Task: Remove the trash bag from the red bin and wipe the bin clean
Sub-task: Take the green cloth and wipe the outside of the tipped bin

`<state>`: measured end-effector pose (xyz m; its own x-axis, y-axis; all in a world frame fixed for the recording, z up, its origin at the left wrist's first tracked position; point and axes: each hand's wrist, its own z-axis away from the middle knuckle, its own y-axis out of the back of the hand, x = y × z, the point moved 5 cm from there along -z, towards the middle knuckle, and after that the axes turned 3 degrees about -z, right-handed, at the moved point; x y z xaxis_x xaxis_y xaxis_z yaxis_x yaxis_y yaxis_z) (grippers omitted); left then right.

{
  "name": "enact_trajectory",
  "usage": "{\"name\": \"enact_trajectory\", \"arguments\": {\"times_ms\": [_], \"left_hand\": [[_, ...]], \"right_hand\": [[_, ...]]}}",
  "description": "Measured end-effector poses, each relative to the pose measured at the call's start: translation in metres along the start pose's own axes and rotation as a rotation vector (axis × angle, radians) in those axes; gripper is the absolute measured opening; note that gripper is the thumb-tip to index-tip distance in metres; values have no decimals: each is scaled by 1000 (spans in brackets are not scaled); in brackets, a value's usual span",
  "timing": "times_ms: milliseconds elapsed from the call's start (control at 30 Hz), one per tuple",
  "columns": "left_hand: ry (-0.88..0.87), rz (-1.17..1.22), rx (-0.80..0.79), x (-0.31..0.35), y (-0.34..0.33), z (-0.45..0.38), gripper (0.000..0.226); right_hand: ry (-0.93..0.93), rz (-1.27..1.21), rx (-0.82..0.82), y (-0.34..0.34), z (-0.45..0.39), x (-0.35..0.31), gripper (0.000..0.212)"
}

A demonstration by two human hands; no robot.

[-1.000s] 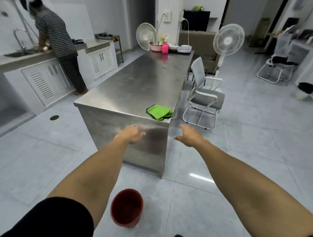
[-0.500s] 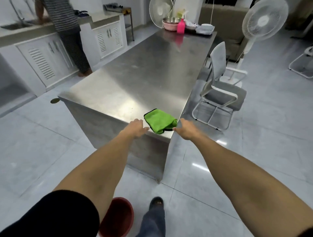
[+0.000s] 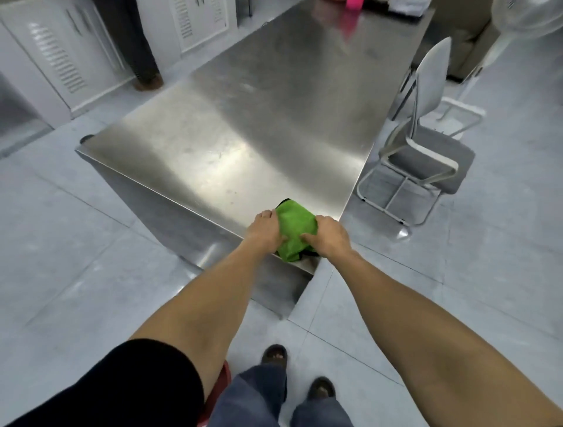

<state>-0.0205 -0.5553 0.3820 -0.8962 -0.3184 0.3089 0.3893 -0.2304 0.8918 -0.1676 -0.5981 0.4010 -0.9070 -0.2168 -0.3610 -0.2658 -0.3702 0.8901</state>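
A bright green cloth (image 3: 295,227) lies at the near right corner of the steel table (image 3: 243,128). My left hand (image 3: 264,230) presses on its left side and my right hand (image 3: 329,239) grips its right side, bunching the cloth between them. Only a sliver of the red bin (image 3: 221,384) shows on the floor at the bottom, mostly hidden behind my left arm and leg. No trash bag is visible.
A white chair with a grey seat (image 3: 426,152) stands right of the table. White cabinets (image 3: 61,55) line the far left wall, where another person's legs (image 3: 140,45) stand. A pink bottle (image 3: 353,3) and a fan (image 3: 530,18) are at the far end.
I have stepped closer to the table and both hands have moved from beside the cloth onto it, taking hold. The red bin has slid almost out of view below.
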Motion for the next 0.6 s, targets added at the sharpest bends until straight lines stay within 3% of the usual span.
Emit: {"name": "enact_trajectory", "arguments": {"times_ms": [267, 367, 600], "left_hand": [[72, 133, 168, -3, -1, 6, 44], [189, 319, 211, -14, 1, 16, 42], [520, 733, 358, -62, -7, 71, 41]], "right_hand": [[26, -98, 26, -11, -15, 3, 38], [37, -204, -23, -14, -21, -1, 27], [199, -321, -235, -35, -13, -45, 27]]}}
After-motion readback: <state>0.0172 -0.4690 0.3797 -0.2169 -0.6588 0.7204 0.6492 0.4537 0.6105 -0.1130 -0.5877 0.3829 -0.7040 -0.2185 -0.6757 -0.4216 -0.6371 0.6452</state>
